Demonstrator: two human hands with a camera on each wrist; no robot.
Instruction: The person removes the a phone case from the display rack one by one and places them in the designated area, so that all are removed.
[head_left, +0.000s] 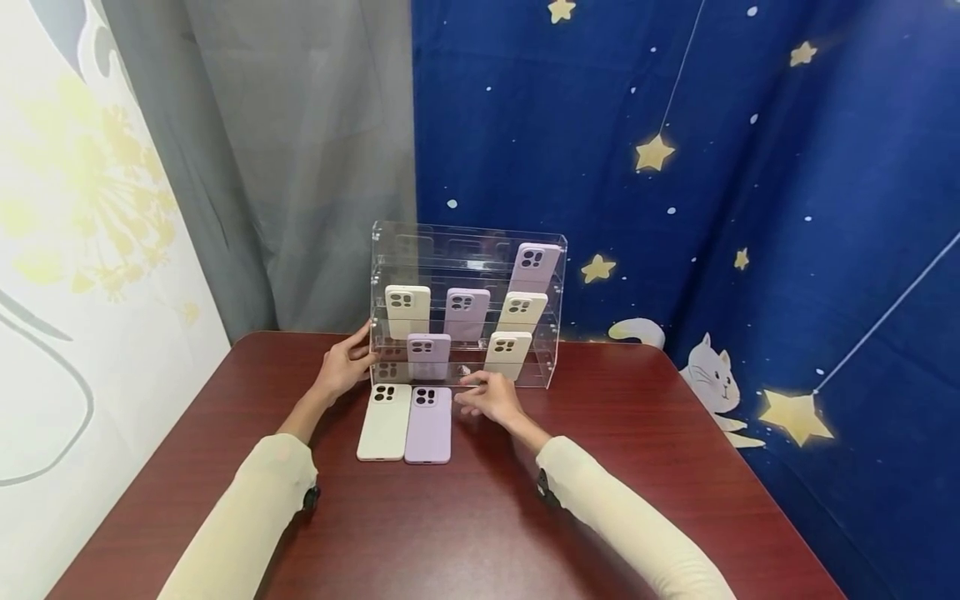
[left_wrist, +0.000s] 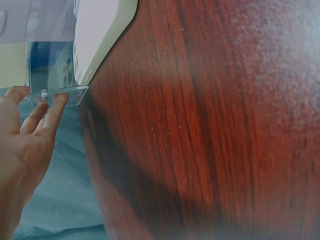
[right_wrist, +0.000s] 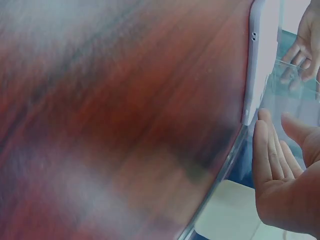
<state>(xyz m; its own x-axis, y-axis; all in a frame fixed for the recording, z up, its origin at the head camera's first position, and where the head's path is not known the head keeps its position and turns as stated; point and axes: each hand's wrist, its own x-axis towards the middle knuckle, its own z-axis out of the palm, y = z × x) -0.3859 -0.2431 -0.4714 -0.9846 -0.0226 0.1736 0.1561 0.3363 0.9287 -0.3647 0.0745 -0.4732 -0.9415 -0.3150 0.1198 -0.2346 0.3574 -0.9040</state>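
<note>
A clear tiered display stand (head_left: 467,242) stands at the back of the table, with white and lavender phone cases leaning on its tiers. My left hand (head_left: 347,367) is at the stand's left side, its fingertips touching the clear side panel, fingers fairly straight. A white phone case (head_left: 385,429) and a lavender phone case (head_left: 428,433) lie side by side before the stand. Just right of the lavender one, my right hand (head_left: 489,397) hovers by the stand's front edge. Its fingers are extended and hold nothing, as the right wrist view shows.
On the stand, a lavender case (head_left: 534,265) leans highest at the right. Lower are white cases (head_left: 508,354) and another lavender one (head_left: 428,357). Behind the dark red table (head_left: 480,525) hang a grey curtain (head_left: 300,125) and a blue star-patterned curtain (head_left: 525,125).
</note>
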